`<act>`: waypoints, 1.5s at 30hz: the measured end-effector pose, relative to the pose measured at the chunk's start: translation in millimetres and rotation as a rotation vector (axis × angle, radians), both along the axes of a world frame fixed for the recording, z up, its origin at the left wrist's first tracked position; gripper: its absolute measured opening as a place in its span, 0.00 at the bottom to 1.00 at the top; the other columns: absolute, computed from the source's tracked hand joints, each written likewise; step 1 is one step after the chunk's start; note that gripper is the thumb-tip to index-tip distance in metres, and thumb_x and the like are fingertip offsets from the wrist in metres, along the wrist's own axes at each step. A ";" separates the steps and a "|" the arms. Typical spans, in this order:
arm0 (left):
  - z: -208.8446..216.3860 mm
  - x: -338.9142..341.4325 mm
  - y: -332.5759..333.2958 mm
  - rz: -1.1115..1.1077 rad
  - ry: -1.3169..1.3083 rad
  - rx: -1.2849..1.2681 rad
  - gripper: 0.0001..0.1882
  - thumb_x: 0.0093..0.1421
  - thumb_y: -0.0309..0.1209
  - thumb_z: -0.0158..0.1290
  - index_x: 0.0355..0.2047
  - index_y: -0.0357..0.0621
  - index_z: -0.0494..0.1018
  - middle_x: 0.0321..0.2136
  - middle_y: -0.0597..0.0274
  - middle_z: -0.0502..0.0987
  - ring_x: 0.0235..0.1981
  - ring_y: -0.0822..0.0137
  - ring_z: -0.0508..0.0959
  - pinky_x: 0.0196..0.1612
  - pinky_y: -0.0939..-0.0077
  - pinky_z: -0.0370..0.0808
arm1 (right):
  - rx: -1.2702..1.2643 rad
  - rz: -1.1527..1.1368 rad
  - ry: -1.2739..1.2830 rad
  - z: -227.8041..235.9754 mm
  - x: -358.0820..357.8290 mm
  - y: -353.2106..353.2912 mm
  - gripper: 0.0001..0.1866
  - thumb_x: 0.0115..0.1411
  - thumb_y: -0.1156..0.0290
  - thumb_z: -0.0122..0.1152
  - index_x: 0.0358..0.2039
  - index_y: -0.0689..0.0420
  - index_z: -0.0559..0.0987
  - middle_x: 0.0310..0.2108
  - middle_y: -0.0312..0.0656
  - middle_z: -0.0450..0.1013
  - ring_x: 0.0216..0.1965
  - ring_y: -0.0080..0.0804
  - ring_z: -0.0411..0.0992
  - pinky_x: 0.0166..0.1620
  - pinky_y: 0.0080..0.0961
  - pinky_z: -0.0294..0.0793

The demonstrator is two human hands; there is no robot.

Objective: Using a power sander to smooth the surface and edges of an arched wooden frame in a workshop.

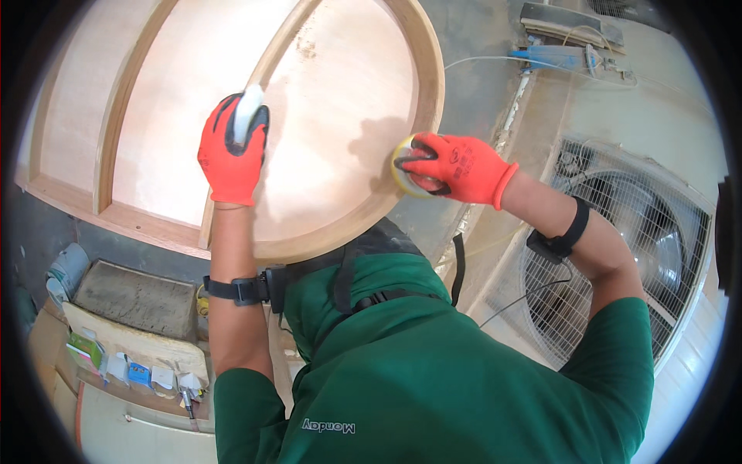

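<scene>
A curved wooden frame [430, 85] with a pale panel [325, 147] inside it lies before me. My left hand [234, 151], in a red glove with black fingertips, is closed around a white elongated piece [247, 112] that is too blurred to name. It sits over a wooden rib [282, 42] of the frame. At the frame's right rim, my right hand [456, 166], gloved the same way, grips a round, yellow-edged disc [403, 172]. The disc's inner side is partly covered by the fingers.
A large fan with a wire guard [618, 240] stands at the right. Beyond it lies a blue tool [556, 56] with a thin hose. At lower left, a dusty grey block [135, 300] sits behind a shelf of small boxes [139, 375]. Another rib [120, 116] crosses the frame.
</scene>
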State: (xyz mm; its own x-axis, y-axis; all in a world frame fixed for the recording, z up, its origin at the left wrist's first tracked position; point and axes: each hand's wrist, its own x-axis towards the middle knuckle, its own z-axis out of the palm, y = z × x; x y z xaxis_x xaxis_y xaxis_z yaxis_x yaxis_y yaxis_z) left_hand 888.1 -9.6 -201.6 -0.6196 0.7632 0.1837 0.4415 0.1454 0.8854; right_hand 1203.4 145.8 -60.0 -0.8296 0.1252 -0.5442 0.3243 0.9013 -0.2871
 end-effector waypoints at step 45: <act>7.8 -5.8 13.1 -0.089 -0.115 -0.301 0.19 0.67 0.27 0.50 0.57 0.36 0.72 0.52 0.60 0.78 0.51 0.68 0.77 0.56 0.74 0.72 | 0.003 -1.101 0.713 -91.9 85.9 48.5 0.40 0.50 0.59 0.73 0.64 0.40 0.68 0.59 0.48 0.65 0.54 0.52 0.72 0.57 0.43 0.73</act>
State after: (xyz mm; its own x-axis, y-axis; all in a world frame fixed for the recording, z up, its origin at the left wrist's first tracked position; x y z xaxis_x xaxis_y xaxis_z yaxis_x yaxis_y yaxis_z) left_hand 882.2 3.5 -193.7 -0.5515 0.8246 -0.1257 0.3636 0.3733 0.8535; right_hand 1289.4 194.3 -151.9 -0.3961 0.9177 -0.0299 0.6646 0.2640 -0.6990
